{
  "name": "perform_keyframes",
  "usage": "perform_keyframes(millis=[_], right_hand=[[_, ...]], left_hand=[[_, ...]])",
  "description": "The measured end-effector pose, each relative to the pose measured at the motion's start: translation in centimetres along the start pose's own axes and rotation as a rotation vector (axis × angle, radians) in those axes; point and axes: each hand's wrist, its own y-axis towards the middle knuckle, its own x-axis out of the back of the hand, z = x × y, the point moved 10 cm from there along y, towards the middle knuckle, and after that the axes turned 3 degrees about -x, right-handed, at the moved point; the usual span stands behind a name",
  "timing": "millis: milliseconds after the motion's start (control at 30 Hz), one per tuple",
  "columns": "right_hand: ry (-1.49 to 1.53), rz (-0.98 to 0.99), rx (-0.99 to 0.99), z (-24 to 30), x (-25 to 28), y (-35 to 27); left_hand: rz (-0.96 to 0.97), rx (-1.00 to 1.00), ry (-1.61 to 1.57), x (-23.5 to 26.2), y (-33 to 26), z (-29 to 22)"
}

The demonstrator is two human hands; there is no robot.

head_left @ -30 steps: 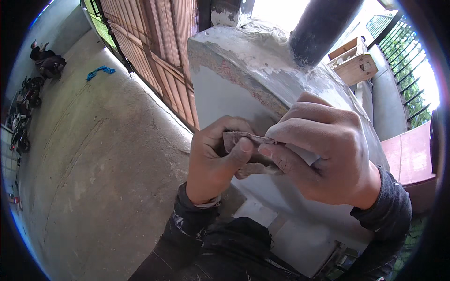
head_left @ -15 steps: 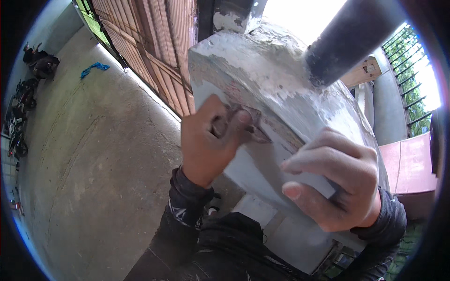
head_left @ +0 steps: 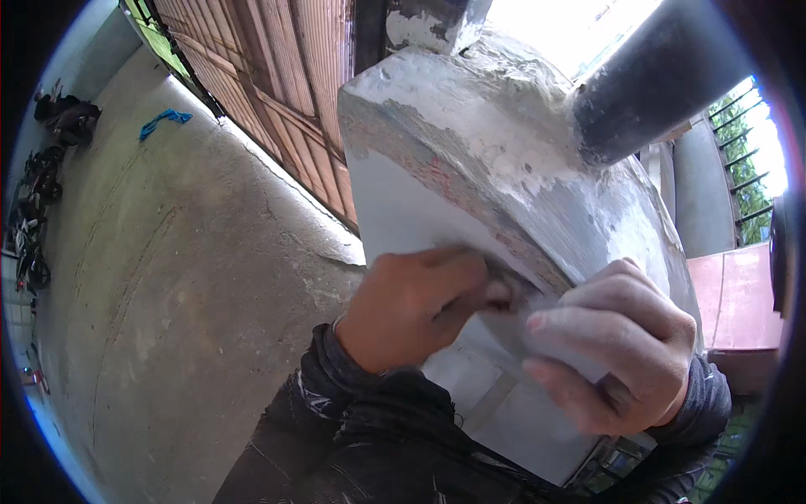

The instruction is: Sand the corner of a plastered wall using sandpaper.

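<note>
My left hand point(head_left: 420, 307) is closed on a dark, folded piece of sandpaper point(head_left: 514, 284), mostly hidden by the fingers and smeared by motion. It is at the grey side face of a plastered ledge point(head_left: 395, 181), just below a rough, brownish edge strip point(head_left: 470, 197). Close by on the right, my right hand point(head_left: 625, 336) is coated in pale dust. Its fingers are bent, and a gap shows between thumb and forefinger with nothing visible in it. Whether its fingertips touch the ledge I cannot tell.
A thick dark pipe point(head_left: 663, 80) rises from the ledge top. Left of it stands a brown slatted panel point(head_left: 269, 92). Below lies a concrete floor point(head_left: 193, 277) with a blue cloth point(head_left: 165, 123) and parked motorbikes point(head_left: 38, 202) far left. A pink wall point(head_left: 735, 298) is at right.
My left hand has moved down and right along the ledge with the sandpaper, toward my right hand. The right hand has shifted slightly right and down, its fingers a little more bent.
</note>
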Motion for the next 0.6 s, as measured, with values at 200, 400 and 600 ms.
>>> perform_keyframes(millis=[200, 400, 600], right_hand=[[-0.018, -0.008, 0.09, 0.5, 0.2, -0.6], [-0.144, -0.005, 0.193, 2.0, 0.5, -1.4], [-0.091, -0.039, 0.257, 3.2, 0.9, -2.0]], left_hand=[[-0.064, 0.002, -0.01, 0.5, -2.1, -2.3], [-0.316, 0.025, -0.243, 2.7, -2.8, -2.7], [-0.585, -0.014, -0.268, 3.7, -5.4, -3.8]])
